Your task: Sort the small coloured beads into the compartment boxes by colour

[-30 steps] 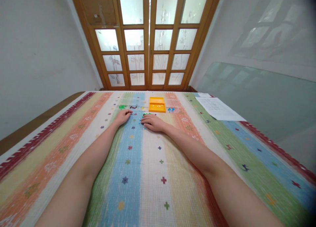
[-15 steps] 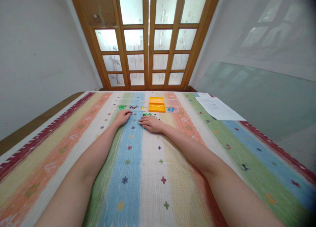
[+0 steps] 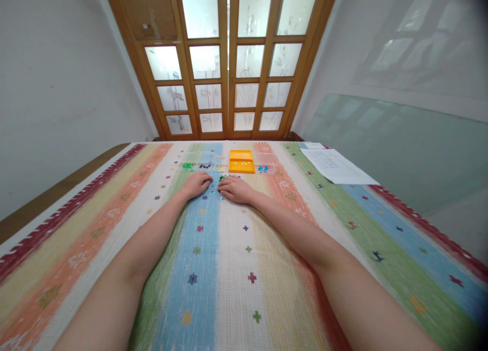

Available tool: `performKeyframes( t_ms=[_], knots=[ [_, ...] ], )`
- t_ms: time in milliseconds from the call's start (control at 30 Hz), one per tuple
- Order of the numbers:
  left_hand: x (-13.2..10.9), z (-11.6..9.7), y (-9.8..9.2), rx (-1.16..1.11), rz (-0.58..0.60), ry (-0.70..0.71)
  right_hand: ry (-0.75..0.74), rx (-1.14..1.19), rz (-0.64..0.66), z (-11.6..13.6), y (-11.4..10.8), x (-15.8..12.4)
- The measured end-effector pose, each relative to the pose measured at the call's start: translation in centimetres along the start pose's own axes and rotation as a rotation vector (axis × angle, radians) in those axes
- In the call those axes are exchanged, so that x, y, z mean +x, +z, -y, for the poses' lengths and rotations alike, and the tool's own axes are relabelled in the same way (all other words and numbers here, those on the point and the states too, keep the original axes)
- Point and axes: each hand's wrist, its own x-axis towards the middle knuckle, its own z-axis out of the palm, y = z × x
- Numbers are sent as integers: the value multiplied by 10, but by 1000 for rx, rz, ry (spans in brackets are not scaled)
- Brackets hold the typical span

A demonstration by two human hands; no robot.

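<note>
Both my arms reach far out over a striped cloth (image 3: 229,269). My left hand (image 3: 197,183) lies palm down with its fingers loosely curled, close to a scatter of small coloured beads (image 3: 222,178). My right hand (image 3: 235,188) rests flat just right of it, fingers stretched toward the same beads and partly covering them. Just beyond the hands is a clear divided tray (image 3: 202,165) with green and dark pieces, and an orange box (image 3: 241,162) beside it. Nothing can be seen held in either hand.
A sheet of paper (image 3: 333,166) lies on the cloth at the far right. A pane of glass (image 3: 400,147) leans on the right wall. Wooden doors with frosted panes (image 3: 224,61) stand behind the table. A few blue pieces (image 3: 262,168) sit right of the orange box.
My left hand slid right toward the beads, and my right hand moved slightly left and forward, so the two hands are now nearly touching.
</note>
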Motion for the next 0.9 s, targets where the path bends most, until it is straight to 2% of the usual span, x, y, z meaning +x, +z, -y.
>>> performKeyframes(
  t_ms=[200, 433, 500, 633, 767, 900],
  knots=[
    [-2, -8, -4, -22, 9, 13, 62, -39, -52, -7, 1, -3],
    [-1, -8, -4, -40, 12, 6, 396, -111, -362, -37, -5, -14],
    [-1, -7, -3, -44, 12, 4, 477, -123, -400, -47, -7, -18],
    [-2, -7, -3, -32, 18, -2, 575, -124, -396, -61, -9, -24],
    [-2, -7, -3, -40, 11, 4, 575, -134, -375, -65, -5, -28],
    [-1, -7, -3, -47, 15, -20, 385, -83, -284, -48, -1, -20]
  ],
)
